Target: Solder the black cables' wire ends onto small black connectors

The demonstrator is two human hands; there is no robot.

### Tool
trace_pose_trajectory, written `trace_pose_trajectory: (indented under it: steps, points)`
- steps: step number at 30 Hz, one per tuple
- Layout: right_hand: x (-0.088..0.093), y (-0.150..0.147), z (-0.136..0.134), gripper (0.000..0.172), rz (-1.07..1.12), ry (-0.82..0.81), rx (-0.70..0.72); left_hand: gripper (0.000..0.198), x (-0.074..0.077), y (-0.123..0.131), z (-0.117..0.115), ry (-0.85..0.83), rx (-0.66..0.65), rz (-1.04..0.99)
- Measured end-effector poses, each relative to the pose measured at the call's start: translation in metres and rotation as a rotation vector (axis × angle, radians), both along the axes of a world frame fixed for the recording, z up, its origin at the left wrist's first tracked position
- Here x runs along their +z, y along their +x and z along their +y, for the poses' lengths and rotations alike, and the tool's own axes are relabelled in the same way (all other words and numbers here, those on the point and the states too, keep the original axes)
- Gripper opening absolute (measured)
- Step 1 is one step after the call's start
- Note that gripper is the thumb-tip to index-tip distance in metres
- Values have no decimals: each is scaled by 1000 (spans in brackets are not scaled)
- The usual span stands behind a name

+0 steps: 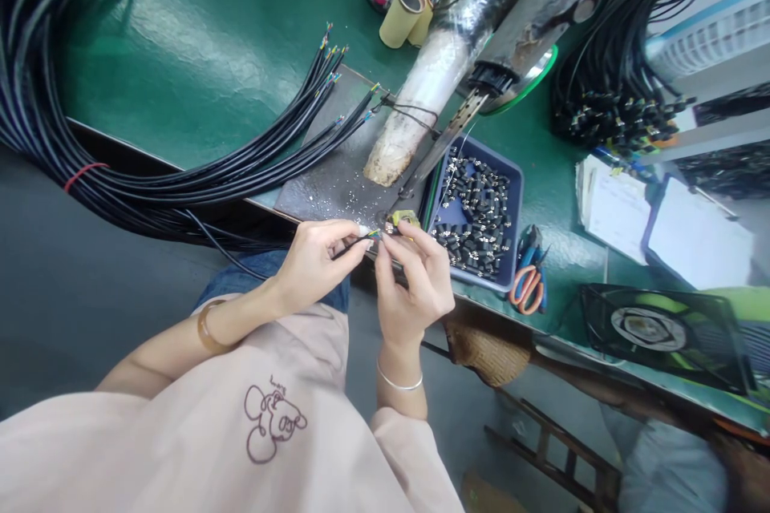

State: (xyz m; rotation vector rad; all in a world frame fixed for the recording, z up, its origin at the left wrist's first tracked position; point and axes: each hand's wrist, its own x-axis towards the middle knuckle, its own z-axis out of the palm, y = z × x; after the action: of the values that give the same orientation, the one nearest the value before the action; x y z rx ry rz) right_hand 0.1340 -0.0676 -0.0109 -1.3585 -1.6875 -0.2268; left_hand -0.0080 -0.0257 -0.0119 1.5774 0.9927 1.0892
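Note:
Pinched between the thumb and fingers of my left hand (325,256) is the end of a black cable (346,247), its thin coloured wires (373,233) bared. My right hand (418,272) meets it from the right, fingertips closed on a small connector (391,229), which they partly cover. Just above both hands, a soldering iron (430,160) slants down with its tip close to the wires. A yellow piece (404,217) lies beside the tip. Beyond my right hand, a blue tray (518,208) holds many small black connectors (481,212) with metal ends.
A thick bundle of black cables (210,184) runs along the left table edge onto a dark plate (337,128). A foil-wrapped duct (439,72) hangs over the plate. Pliers (528,276), papers (613,204) and a fan (655,329) lie rightward. Another person's leg (667,465) shows lower right.

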Motion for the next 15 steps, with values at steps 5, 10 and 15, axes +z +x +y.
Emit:
trace_pose_trajectory:
  steps: [5, 10, 15]
  points:
    - [-3, 0, 1, 26, -130, 27, -21, 27, 0, 0, 1, -11, 24, 12]
    - [-1, 0, 0, 23, -83, 6, 16, 21, 0, 1, 1, -166, 5, -83]
    - [0, 2, -2, 14, 168, -107, 43, 19, 7, 0, 6, -471, -145, -346]
